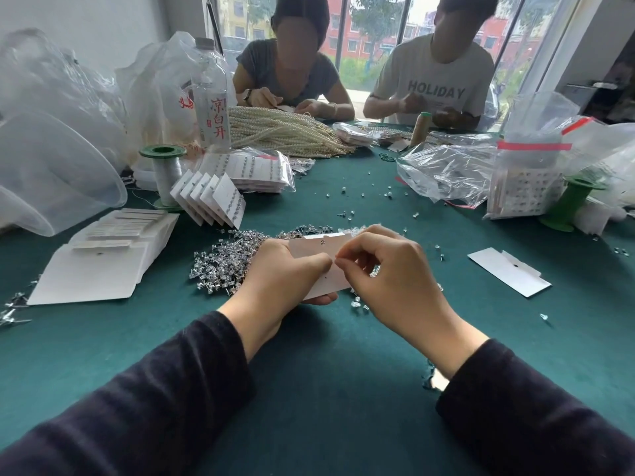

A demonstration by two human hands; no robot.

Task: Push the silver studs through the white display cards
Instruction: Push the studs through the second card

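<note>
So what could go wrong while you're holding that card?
The card could bend, since the left hand and right hand both pinch it. A stud's post might prick a finger. The left sleeve could sweep the stud pile across the table, where strays already lie.

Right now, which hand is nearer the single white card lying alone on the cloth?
Right. The right hand is left of the single card, apart; the left hand is farther left.
</note>
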